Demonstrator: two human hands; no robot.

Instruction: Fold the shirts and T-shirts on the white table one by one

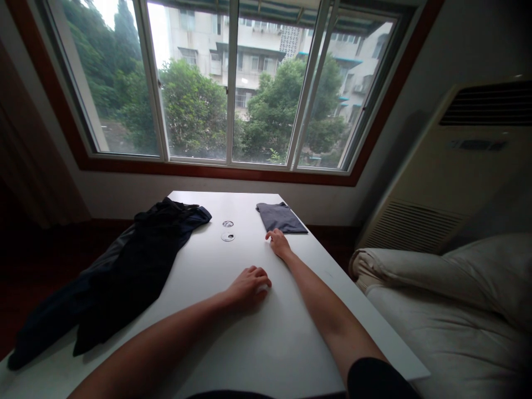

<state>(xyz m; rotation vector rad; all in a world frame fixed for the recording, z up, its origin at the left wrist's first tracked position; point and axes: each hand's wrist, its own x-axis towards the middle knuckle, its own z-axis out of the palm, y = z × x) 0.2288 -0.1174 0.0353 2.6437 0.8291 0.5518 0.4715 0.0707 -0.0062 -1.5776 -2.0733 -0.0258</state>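
Observation:
My left hand rests low over the middle of the white table, its fingers loosely bent and nothing seen in them. Farther off, my right hand is stretched forward with its fingers slightly apart and empty. Just beyond it lies a folded dark grey garment, flat near the table's far right corner. Whether the fingertips touch its near edge I cannot tell. A heap of black and navy clothes is spread along the table's left side, partly hanging over the edge.
Two round discs, a dark-patterned one and a white one, are on the table between the garments. A cream padded sofa stands right of the table. Behind it is a standing air conditioner. Windows span the far wall.

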